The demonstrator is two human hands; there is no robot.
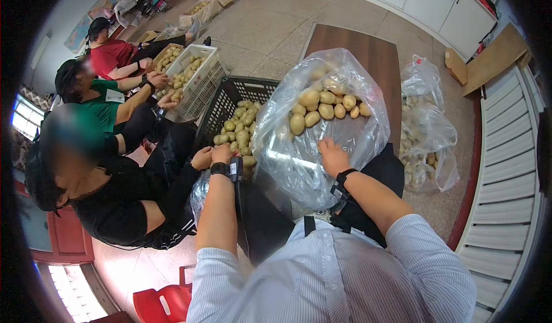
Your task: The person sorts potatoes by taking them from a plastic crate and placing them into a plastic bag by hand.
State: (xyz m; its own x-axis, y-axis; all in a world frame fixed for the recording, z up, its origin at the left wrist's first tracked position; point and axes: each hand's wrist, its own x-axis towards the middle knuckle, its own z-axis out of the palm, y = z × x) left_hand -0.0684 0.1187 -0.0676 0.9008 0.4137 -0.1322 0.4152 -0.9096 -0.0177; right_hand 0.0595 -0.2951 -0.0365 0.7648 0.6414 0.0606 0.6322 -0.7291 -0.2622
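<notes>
Far left, I have three seated co-workers: a person in red (pixel 118 52), a person in green (pixel 102 109) and, nearest, a person in black (pixel 118 199). A white crate (pixel 214 80) with potatoes in it sits beyond them.

Next, the black crate (pixel 247 88), loaded with potatoes (pixel 240 123). My left hand (pixel 221 153) is at its near end, right beside the potatoes; the nearest co-worker's hand (pixel 200 158) is just beside it. Left fingers: bent down and mostly hidden from this angle, so I can't say whether they're apart, together or clamped on a potato.

Centre: a big clear bag (pixel 277 176) by the crate, spread over part of the brown bench (pixel 356 40), more potatoes (pixel 326 111) gathered at its far side, bare plastic at the near side. My right hand (pixel 333 157) is at that near part, against the film as far as I can see. Right fingers: look curled in, no wide gap; I can't confirm whether plastic is pinched between them.

Right, on the floor: bulky plastic bags (pixel 424 128), potatoes showing dimly through.

Progress, my call: midway. The clear bag has a share in it and looks to have room; the black crate has plenty left. The floor bags look done, but I can't check whether they're tied.
</notes>
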